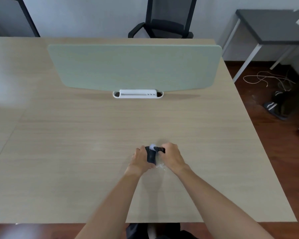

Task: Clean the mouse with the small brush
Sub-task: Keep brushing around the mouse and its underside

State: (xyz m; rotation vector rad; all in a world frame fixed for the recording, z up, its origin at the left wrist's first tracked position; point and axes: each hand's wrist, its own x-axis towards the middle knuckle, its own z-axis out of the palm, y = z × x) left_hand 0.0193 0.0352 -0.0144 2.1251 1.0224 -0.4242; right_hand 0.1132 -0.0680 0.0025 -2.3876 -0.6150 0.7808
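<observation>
Left hand gripping dark mouse on worktop; right hand clasping small brush, pale bristles on mouse's far end. Beyond, green divider panel, black chair.

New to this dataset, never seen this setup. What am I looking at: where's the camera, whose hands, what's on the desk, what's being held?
There is no machine here: a person works with two bare hands. The single picture comes from a wide-angle camera worn on the person's head, looking forward and down, so the forearms reach in from the bottom edge.

The left hand grips a dark mouse on the wooden desk. The right hand holds a small brush with its pale tip at the far end of the mouse. A bit of clear wrapping lies beside the mouse.

Further back stand a green divider panel and a white tray at its foot. An office chair is behind the desk.
</observation>
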